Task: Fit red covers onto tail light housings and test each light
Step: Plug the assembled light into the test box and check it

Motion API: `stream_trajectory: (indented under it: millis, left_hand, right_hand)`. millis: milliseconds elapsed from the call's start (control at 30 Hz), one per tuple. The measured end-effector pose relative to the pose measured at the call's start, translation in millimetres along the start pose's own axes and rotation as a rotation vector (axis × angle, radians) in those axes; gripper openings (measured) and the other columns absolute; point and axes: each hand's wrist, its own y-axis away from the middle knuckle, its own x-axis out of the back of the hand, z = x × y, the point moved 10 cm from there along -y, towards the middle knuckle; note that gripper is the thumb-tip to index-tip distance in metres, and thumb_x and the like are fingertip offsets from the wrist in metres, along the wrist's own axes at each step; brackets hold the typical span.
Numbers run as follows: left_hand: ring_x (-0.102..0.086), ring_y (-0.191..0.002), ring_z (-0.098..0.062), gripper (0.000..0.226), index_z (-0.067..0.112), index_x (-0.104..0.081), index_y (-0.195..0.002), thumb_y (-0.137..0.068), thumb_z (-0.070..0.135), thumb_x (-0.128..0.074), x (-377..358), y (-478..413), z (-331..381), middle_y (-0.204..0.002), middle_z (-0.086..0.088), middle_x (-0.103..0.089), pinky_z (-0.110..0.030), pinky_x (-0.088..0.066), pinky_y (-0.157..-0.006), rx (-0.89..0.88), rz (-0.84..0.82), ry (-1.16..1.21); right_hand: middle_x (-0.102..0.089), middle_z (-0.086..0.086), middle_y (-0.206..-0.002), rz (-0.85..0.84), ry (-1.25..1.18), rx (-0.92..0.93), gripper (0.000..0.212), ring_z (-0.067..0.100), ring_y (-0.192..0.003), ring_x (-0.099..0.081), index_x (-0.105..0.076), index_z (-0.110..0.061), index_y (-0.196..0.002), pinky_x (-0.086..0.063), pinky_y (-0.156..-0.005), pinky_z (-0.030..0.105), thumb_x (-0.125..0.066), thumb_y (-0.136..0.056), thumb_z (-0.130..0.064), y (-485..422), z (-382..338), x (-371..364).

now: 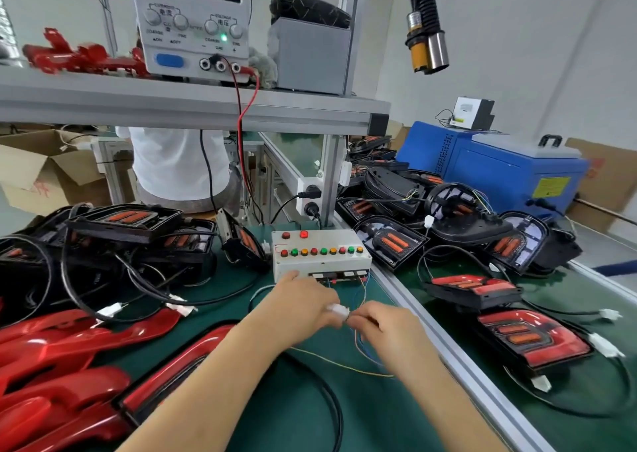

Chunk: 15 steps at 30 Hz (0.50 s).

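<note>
Mid-bench, before test box [320,257]: left hand [303,310] pinches white connector [337,311]; right hand [389,327] pinches thin wires [360,346] at connector. Covered tail light [179,372] under left forearm. Red covers [62,355] heaped at near-left corner; bare housings [127,227] with tangled cables far-left. Black cable [332,403] loops between forearms.
</note>
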Motion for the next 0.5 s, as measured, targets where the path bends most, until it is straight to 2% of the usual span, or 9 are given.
stream_trajectory:
  millis: [133,233,300,367,433,500]
  left_hand:
    - [-0.055,-0.109,-0.021,0.034,0.023,-0.061,-0.11,-0.093,0.05,-0.048,15,13,-66,-0.109,-0.002,-0.064,-0.032,-0.038,-0.097,0.164,0.027,0.063]
    - [-0.058,-0.107,-0.027,0.026,0.021,-0.062,-0.113,-0.096,0.038,-0.051,18,27,-116,-0.109,-0.006,-0.064,-0.038,-0.044,-0.094,0.268,0.144,0.344]
    - [-0.054,-0.117,-0.027,0.033,0.02,-0.055,-0.131,-0.099,0.026,-0.048,15,26,-126,-0.123,-0.007,-0.062,-0.04,-0.041,-0.1,0.282,0.177,0.405]
    - [-0.039,-0.133,-0.026,0.053,0.022,-0.03,-0.15,-0.099,0.022,-0.047,4,27,-133,-0.142,-0.007,-0.047,-0.043,-0.03,-0.111,0.331,0.116,0.31]
    - [-0.021,-0.143,-0.023,0.067,0.025,-0.012,-0.154,-0.098,0.026,-0.049,2,36,-142,-0.155,-0.004,-0.028,-0.044,-0.019,-0.117,0.372,0.121,0.223]
    - [-0.013,-0.145,-0.023,0.07,0.026,-0.011,-0.154,-0.097,0.031,-0.051,6,49,-151,-0.159,-0.001,-0.016,-0.04,-0.016,-0.119,0.398,0.157,0.214]
  right_hand:
    - [-0.063,-0.006,-0.066,0.077,0.007,-0.141,0.017,0.005,-0.059,-0.05,-0.067,-0.023,-0.08,-0.04,-0.06,0.022,-0.061,-0.093,-0.031,1,35,17]
    - [-0.065,-0.006,-0.069,0.158,-0.131,-0.295,0.019,0.009,-0.064,-0.059,-0.064,-0.026,-0.077,-0.045,-0.063,0.029,-0.056,-0.095,-0.026,2,66,24]
    - [-0.067,-0.006,-0.082,0.129,-0.104,-0.355,0.017,0.016,-0.078,-0.062,-0.064,-0.026,-0.09,-0.046,-0.069,0.03,-0.05,-0.097,-0.023,-5,77,16]
    - [-0.065,0.001,-0.092,0.055,0.02,-0.381,0.019,0.024,-0.089,-0.059,-0.063,-0.017,-0.101,-0.047,-0.075,0.034,-0.046,-0.1,-0.025,-13,82,5]
    - [-0.062,0.009,-0.109,0.045,0.111,-0.386,0.028,0.029,-0.104,-0.056,-0.061,-0.009,-0.113,-0.047,-0.087,0.04,-0.046,-0.1,-0.03,-17,86,1]
    - [-0.054,0.008,-0.134,0.115,0.183,-0.345,0.04,0.027,-0.126,-0.045,-0.055,-0.009,-0.131,-0.041,-0.099,0.042,-0.051,-0.098,-0.033,-17,81,7]
